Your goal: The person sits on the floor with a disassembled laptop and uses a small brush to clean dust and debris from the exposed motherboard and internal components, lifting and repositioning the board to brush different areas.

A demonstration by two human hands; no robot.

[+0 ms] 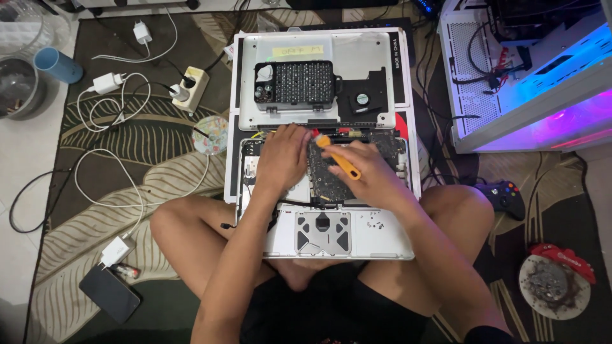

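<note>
**Ana:** Head view, looking straight down: a person sits cross-legged on a leaf-patterned rug (pixel 127 159) with an opened silver laptop (pixel 357 239) across the lap. The left hand (pixel 280 159) lies flat, fingers spread, on the dark circuit board (pixel 328 175) near the laptop's far edge, apparently to steady it.

**Ben:** And the right hand (pixel 373 172) has its grip closed around an orange-handled screwdriver (pixel 341 160), the handle slanting up and left so the tip meets the board just beside the left fingertips. That angle keeps the shaft in sight between both hands.

**Ana:** Beyond the board, the laptop's removed bottom cover (pixel 357 51) lies inside-up, smooth pale metal, serving as a tray. On it sits a black bit case (pixel 294 84), its rows of small studs glinting, and a flat black fan (pixel 362 99) to its right.

**Ben:** Towards the rug's left edge: a cream power strip (pixel 189 89) with white chargers and looping cables. A black game controller (pixel 507 196) rests by the right knee, and a dark phone (pixel 109 293) lies near the left corner.
</note>
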